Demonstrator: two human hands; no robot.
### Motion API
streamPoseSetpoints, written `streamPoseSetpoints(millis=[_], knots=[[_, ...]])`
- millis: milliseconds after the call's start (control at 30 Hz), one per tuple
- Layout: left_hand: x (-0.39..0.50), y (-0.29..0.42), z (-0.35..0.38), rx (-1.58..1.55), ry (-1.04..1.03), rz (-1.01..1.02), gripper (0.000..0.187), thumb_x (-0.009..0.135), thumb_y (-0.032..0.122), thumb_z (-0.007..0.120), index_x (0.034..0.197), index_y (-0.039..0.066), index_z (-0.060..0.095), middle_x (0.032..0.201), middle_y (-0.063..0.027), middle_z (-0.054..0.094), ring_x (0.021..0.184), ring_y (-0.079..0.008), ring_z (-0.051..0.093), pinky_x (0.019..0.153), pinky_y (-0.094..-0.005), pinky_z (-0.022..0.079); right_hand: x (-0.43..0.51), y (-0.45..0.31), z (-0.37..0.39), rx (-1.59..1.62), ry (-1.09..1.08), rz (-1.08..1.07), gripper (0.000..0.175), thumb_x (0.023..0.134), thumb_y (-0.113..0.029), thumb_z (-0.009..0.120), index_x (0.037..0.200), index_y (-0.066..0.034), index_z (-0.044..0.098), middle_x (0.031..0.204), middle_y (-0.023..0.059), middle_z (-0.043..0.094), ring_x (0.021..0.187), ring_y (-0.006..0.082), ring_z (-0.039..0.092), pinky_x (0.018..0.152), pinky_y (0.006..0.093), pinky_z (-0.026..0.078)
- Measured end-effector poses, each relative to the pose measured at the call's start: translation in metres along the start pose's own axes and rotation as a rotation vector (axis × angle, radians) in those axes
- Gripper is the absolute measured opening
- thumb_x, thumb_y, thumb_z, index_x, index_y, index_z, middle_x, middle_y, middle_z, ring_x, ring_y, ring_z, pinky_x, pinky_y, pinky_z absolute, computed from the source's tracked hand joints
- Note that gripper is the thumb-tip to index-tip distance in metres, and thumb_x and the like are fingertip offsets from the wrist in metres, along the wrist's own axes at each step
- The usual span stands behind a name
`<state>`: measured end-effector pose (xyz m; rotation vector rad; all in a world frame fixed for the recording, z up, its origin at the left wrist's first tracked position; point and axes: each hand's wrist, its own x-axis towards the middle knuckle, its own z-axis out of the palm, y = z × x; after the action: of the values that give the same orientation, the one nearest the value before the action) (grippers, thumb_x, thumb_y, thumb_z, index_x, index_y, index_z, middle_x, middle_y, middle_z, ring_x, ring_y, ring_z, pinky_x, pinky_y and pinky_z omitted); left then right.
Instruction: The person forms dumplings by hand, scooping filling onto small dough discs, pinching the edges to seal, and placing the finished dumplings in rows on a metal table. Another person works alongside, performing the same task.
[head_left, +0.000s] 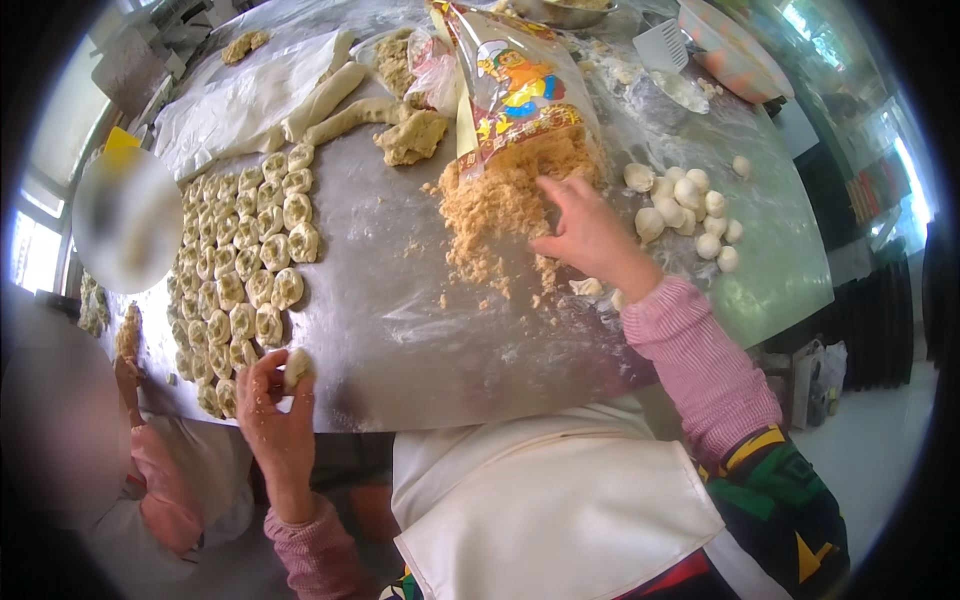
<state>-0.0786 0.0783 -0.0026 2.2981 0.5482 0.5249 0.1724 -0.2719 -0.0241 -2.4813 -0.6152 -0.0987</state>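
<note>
Between the thumb and fingers of my left hand (279, 431) is a small dough piece (298, 367), held over the table's front edge. Rows of similar dough pieces (259, 289) with greenish-brown filling on top lie just beyond that hand. My right hand (589, 236) reaches to a heap of crumbly orange-brown filling (495, 217), fingers spread at its right side; whether it pinches any crumbs I cannot tell. The filling spills from the mouth of a printed plastic bag (517, 82). To the right of that hand sits a cluster of round white dough balls (686, 199).
The metal table (390, 315) is dusted with flour. Behind the rows lie a white sheet (240, 105), a dough roll (352, 120) and a dough lump (411, 137). A scoop with flour (667, 101), a white slotted tool (661, 45) and a large basin (735, 49) stand far right. Co-workers are at left.
</note>
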Motion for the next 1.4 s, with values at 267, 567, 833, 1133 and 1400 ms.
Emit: streamPoseSetpoints(millis=[267,567,833,1133,1400], knots=[[-0.008,0.075,0.079,-1.229,-0.494,-0.465,0.027,0.109,0.014,0.059,0.132,0.001,0.057,0.127,-0.0237,0.069,0.11,-0.0306,0.074,0.091,-0.0385,0.063,-0.028,0.005,0.002,0.127,-0.021,-0.013,0.019,0.085,-0.003,0.075,0.104,0.0,0.074,0.096,0.011,0.067,0.083,0.0233,0.07,0.076,0.0341,0.056],[-0.007,0.124,0.151,-1.077,-0.749,-0.369,0.045,0.108,0.022,0.066,0.141,-0.007,0.059,0.126,-0.0108,0.069,0.114,-0.0177,0.069,0.099,-0.0322,0.059,-0.063,-0.032,-0.029,0.395,0.022,-0.135,0.021,0.084,0.007,0.072,0.103,-0.0021,0.074,0.097,0.0064,0.067,0.087,0.0176,0.071,0.074,0.0306,0.058],[-0.008,0.135,0.169,-0.904,-0.662,-0.245,0.043,0.104,0.018,0.071,0.138,-0.007,0.061,0.116,-0.0088,0.072,0.1,-0.0126,0.07,0.087,-0.0277,0.059,-0.076,-0.053,-0.026,0.315,0.075,-0.276,0.03,0.084,0.006,0.074,0.111,-0.0059,0.073,0.1,0.0095,0.07,0.086,0.0252,0.074,0.076,0.0351,0.061],[0.008,0.13,0.148,-1.176,-0.705,-0.462,0.034,0.107,0.018,0.064,0.133,-0.003,0.062,0.12,-0.0155,0.073,0.108,-0.0273,0.074,0.091,-0.0403,0.063,-0.07,-0.033,-0.036,0.407,0.053,0.037,0.03,0.09,0.001,0.074,0.119,-0.0052,0.068,0.115,0.01,0.073,0.107,0.0192,0.073,0.091,0.0325,0.061],[0.0,0.139,0.138,-1.43,-1.006,-0.621,0.037,0.107,0.009,0.06,0.142,-0.002,0.058,0.13,-0.0136,0.069,0.116,-0.0244,0.07,0.097,-0.0387,0.059,-0.073,-0.037,-0.031,0.382,-0.191,-0.29,0.106,0.073,-0.033,0.093,0.163,-0.0144,0.04,0.167,0.0143,0.04,0.154,0.0369,0.037,0.126,0.0494,0.034]])
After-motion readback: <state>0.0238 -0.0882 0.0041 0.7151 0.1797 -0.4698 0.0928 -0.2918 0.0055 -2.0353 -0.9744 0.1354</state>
